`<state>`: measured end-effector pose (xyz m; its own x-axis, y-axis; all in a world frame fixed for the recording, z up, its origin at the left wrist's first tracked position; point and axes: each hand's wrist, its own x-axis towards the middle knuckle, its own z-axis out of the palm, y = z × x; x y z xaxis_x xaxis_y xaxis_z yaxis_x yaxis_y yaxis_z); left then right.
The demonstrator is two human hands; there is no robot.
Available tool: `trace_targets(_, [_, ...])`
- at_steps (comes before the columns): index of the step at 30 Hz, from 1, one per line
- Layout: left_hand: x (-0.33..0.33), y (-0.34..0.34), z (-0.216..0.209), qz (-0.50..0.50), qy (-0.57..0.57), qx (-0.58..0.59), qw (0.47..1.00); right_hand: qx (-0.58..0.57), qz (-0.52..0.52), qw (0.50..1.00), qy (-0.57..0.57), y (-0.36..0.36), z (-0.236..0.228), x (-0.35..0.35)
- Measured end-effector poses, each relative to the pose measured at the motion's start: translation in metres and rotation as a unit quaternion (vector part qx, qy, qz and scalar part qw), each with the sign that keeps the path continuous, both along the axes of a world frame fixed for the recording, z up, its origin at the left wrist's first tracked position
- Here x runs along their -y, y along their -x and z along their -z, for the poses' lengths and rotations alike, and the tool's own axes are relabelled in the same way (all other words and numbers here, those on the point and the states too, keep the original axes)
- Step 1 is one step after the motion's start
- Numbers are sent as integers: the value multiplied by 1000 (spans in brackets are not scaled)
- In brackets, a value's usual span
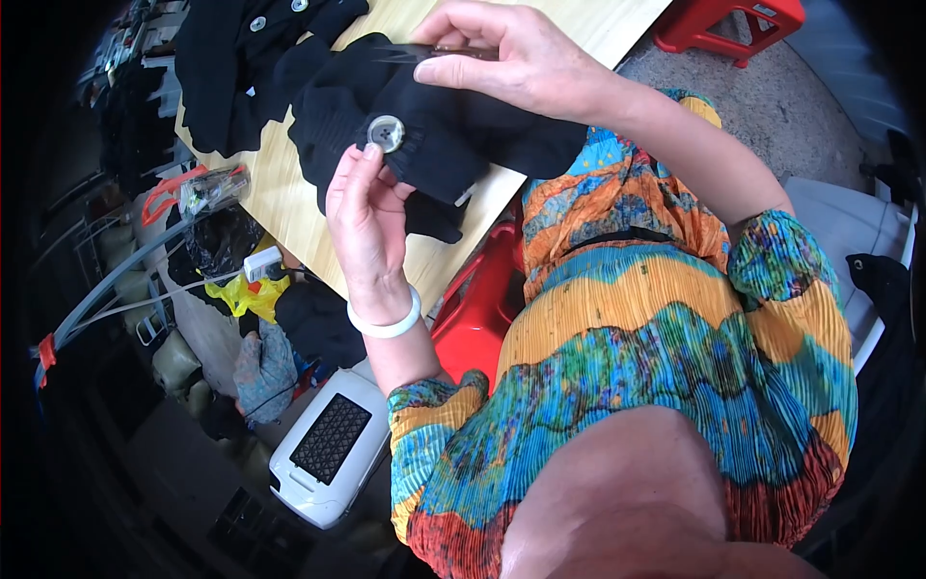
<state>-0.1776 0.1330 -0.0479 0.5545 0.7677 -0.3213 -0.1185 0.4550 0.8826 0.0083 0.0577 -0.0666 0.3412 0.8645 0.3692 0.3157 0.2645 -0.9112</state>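
Observation:
My left hand point(368, 214) pinches a black knit garment point(463, 130) at a large round button point(386, 133) with a pale rim and dark centre. The thumb presses the button's lower edge, and the fingers fold in beneath it, partly hidden. Above and to the right, my right hand point(516, 60) is closed around dark thread snips point(461, 53), whose blades point left over the cloth. A small pale tag point(464, 198) shows at the garment's lower edge. Part of the garment hangs off the table edge by my lap.
More black garments point(217, 92) with buttons lie on the wooden table point(265, 179) at the far left. Red stools point(719, 29) stand at the far right and under the table point(473, 318). Left of the table are bags point(253, 294) and a white plastic case point(328, 446).

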Motion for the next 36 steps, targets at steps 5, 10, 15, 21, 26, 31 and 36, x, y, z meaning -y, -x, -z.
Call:
trace_targets(5, [-21, 9, 12, 72, 83, 109, 988, -123, -150, 979, 66, 6, 15, -7])
trace_targets(10, [-23, 8, 14, 52, 102, 102, 988, -110, -176, 972, 109, 19, 15, -9])
trace_targets(15, [-14, 4, 13, 28, 50, 100, 993, -165, -166, 966, 112, 26, 15, -15])
trace_targets(21, [3, 23, 23, 17, -85, 32, 996, -253, -117, 951, 134, 28, -2, -19])
trace_targets(26, [2, 15, 14, -31, -41, 47, 998, -138, -17, 990, 32, 20, 8, -20])
trace_targets(31, [7, 11, 12, 2, -68, 40, 997, 61, -16, 993, -100, 31, -7, -3])
trace_targets(36, [-2, 6, 11, 30, -44, 61, 997, -13, -6, 1000, -23, 19, 5, -18])
